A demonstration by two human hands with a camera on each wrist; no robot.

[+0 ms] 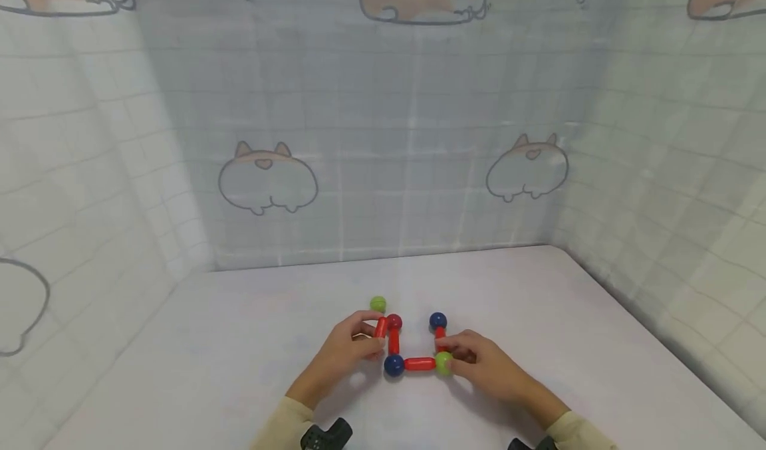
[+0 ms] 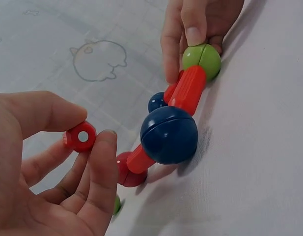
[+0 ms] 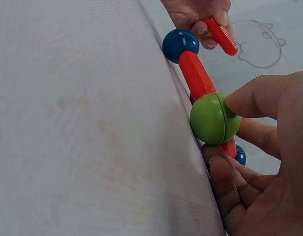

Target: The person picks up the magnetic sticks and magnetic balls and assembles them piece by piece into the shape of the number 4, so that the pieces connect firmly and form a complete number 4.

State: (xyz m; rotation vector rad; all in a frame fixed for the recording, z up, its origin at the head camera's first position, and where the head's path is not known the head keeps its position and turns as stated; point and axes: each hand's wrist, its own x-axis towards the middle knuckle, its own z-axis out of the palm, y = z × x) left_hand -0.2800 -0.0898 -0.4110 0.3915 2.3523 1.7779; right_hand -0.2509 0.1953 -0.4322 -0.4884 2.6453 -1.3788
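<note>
My left hand pinches a loose red magnetic rod between thumb and fingers, held just left of a U-shaped build. The rod's round metal end faces the left wrist view. In the build, a red rod joins a dark blue ball to a green ball. From that blue ball another red rod runs back to a red ball. A third rod links the green ball to a smaller-looking blue ball. My right hand grips the green ball, its fingers partly behind it.
A second green ball lies on the white tabletop, behind my left hand and apart from the build. Pale cloth walls with dog drawings enclose the back and sides of the table.
</note>
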